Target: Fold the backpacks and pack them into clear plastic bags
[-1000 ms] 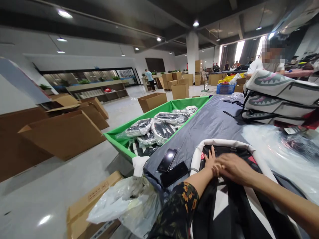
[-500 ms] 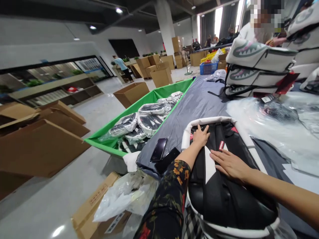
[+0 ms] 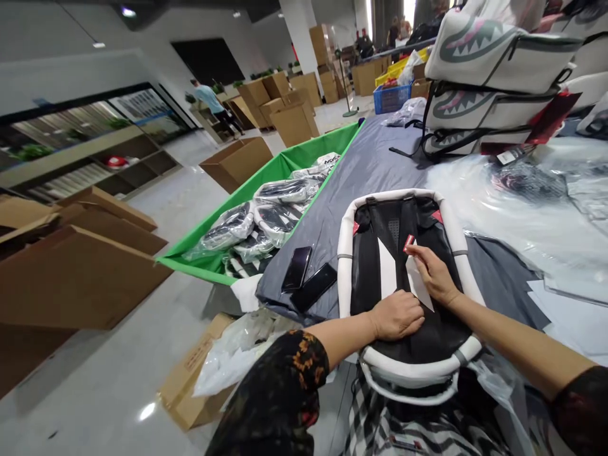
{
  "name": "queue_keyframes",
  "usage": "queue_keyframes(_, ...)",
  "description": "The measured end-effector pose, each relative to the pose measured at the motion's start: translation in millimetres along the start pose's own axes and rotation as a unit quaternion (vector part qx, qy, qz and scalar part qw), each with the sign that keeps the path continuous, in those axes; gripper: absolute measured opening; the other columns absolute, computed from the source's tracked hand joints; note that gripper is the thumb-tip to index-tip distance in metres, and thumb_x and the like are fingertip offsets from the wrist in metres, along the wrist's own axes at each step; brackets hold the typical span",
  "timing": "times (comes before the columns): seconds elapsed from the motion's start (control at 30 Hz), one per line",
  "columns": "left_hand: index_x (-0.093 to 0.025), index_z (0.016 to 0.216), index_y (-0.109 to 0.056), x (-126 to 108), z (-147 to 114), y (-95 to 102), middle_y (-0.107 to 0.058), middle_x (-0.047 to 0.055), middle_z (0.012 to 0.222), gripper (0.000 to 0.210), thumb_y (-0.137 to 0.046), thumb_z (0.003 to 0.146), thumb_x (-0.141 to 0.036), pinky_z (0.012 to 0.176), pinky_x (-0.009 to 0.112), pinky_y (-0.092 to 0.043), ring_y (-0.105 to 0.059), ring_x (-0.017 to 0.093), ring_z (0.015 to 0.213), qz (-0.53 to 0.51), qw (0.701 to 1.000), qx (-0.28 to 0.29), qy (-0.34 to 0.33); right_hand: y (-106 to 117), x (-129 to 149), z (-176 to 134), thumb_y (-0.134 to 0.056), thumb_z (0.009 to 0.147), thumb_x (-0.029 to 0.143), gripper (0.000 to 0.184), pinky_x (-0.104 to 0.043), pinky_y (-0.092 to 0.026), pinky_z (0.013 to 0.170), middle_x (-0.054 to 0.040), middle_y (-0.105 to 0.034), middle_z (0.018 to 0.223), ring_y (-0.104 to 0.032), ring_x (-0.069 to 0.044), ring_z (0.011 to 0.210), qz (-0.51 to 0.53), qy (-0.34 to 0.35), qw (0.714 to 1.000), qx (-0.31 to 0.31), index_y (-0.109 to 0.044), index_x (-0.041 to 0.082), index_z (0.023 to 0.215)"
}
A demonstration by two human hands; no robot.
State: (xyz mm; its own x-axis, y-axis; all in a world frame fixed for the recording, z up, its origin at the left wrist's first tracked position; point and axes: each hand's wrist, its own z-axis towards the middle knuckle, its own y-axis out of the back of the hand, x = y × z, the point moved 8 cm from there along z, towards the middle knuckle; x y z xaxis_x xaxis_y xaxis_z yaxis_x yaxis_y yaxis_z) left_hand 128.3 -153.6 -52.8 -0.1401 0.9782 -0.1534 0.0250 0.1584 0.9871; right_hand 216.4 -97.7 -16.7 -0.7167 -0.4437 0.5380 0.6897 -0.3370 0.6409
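Now both hands work lower on a backpack lying straps-up at a grey-covered table's near edge.

On the table (image 3: 361, 164), the black backpack (image 3: 398, 269) with white trim faces the wearer. The left hand (image 3: 398, 315), spread near the bag's top half a second ago, is curled on its lower middle; whether it grips anything is hidden. The right hand (image 3: 436, 273), flat before, has bent fingers at a small red tag (image 3: 408, 243), perhaps pinching it; handling seems to centre there.
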Motion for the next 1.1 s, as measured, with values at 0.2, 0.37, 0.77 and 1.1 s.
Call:
queue_keyframes(0.2,-0.022,0.134,-0.062,27,-5,23.2,-0.060,0.011,0.139,0.038,-0.043,0.104,-0.037,0.121,0.053,-0.025,-0.046,0.031,0.134,0.030,0.986,-0.089,0.140,-10,133,-58,-0.056,0.086,0.033,0.015,-0.037,-0.048,0.074,-0.0066,-0.066,0.087,-0.059,-0.022,0.081,0.023,0.376,0.845,0.379,-0.063,0.022,0.093)
queue_keyframes(0.37,-0.044,0.155,-0.039,60,-19,38.8,-0.030,0.007,0.167,0.068,-0.042,0.094,-0.075,0.114,0.079,-0.012,-0.014,0.051,0.152,0.032,0.961,-0.125,0.244,-39,106,-74,-0.052,0.083,0.023,0.004,-0.033,-0.036,0.060,-0.0030,-0.060,0.077,-0.049,-0.018,0.063,-0.032,0.349,0.846,0.402,-0.055,0.022,0.086)
queue_keyframes(0.77,-0.050,0.159,-0.015,44,-29,7.1,-0.004,0.005,0.174,0.087,-0.057,0.087,-0.074,0.113,0.084,-0.012,-0.004,0.056,0.153,-0.082,0.953,-0.077,0.282,3,90,-51,-0.040,0.094,0.016,0.026,-0.032,-0.048,0.069,-0.0068,-0.066,0.085,-0.060,-0.019,0.075,-0.148,0.323,0.915,0.191,-0.063,0.020,0.105)
queue_keyframes(1.1,-0.039,0.160,-0.028,61,-24,60.9,-0.041,0.010,0.163,0.098,-0.041,0.078,-0.093,0.107,0.062,-0.043,-0.051,0.045,0.136,-0.085,0.954,-0.010,0.288,4,-70,12,-0.033,0.098,0.041,0.061,-0.057,-0.042,0.111,-0.0248,-0.057,0.143,-0.054,-0.035,0.135,-0.292,-0.050,0.954,0.052,-0.052,0.005,0.144)
